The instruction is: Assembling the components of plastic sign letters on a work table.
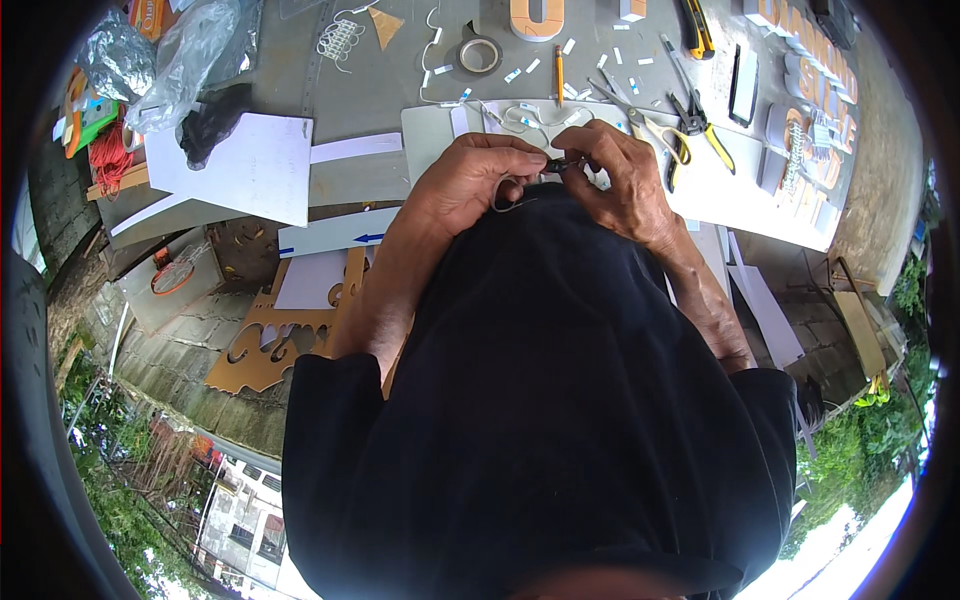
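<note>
A person in a black shirt [540, 380] works at a grey bench [365, 92], and both hands come together above its near edge, in front of the chest. The left hand [480, 172] has its thumb and forefinger closed in a pinch, and the tips meet a small dark piece [556, 164]; a thin pale wire [515, 207] curves just below these fingers. The right hand [625, 178] holds the same piece from the other side, its fingers bent and nearly closed; what exactly the piece is, one cannot tell, because the fingers cover much of it. Just beyond the hands, a string of small white light modules [527, 122] lies over a pale panel [425, 138]. Near the right hand are scissors [643, 123] with pale handles, and beside them black-and-yellow pliers [690, 120]. Farther away on the bench there are a yellow pencil [559, 75], a roll of tape [480, 56] and a yellow utility knife [698, 30]. At the right stand block letters [815, 72] with orange-brown faces, while at the left a clear plastic bag [190, 65] lies near a white sheet [255, 170] and a bundle of red wire [118, 162].
</note>
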`<state>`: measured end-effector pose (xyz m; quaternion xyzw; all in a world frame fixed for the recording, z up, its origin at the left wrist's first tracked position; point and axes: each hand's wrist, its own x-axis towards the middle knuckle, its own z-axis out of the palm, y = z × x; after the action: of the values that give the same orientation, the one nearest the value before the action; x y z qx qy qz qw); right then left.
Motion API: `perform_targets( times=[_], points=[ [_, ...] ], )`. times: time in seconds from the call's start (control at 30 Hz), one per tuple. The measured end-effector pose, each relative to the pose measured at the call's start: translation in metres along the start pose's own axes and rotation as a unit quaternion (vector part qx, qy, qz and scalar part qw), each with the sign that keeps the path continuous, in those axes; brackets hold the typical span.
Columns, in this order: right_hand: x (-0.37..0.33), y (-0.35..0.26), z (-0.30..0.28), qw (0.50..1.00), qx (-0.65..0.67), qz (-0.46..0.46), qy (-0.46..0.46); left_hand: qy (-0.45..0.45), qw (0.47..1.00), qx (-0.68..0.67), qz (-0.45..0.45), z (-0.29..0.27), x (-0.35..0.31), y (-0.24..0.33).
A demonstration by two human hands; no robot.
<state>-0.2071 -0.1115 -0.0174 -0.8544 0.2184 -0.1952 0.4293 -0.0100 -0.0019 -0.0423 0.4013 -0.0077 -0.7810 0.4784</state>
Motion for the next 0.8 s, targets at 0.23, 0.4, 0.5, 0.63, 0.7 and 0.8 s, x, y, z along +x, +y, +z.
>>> perform_targets(
  times=[0.23, 0.4, 0.5, 0.63, 0.7, 0.8],
  points=[
    [0.002, 0.006, 0.000, 0.992, -0.066, -0.104, 0.023, 0.022, 0.999, -0.025, 0.007, -0.001, -0.003, 0.000],
    [0.002, 0.005, 0.001, 0.984, -0.083, -0.146, 0.056, 0.035, 0.999, 0.024, 0.032, -0.003, -0.003, -0.002],
    [-0.001, 0.009, 0.005, 0.985, -0.070, -0.138, 0.076, 0.037, 0.998, 0.018, 0.050, 0.000, -0.004, -0.002],
    [-0.002, 0.006, 0.009, 0.988, -0.060, -0.112, 0.086, 0.047, 0.990, 0.084, 0.102, 0.005, -0.006, -0.005],
    [-0.001, 0.001, 0.008, 0.991, -0.040, -0.091, 0.091, 0.083, 0.977, 0.133, 0.148, 0.015, -0.008, -0.007],
    [-0.004, -0.003, 0.009, 0.997, 0.032, 0.011, 0.076, 0.113, 0.931, 0.260, 0.230, 0.019, -0.010, -0.010]
  ],
)
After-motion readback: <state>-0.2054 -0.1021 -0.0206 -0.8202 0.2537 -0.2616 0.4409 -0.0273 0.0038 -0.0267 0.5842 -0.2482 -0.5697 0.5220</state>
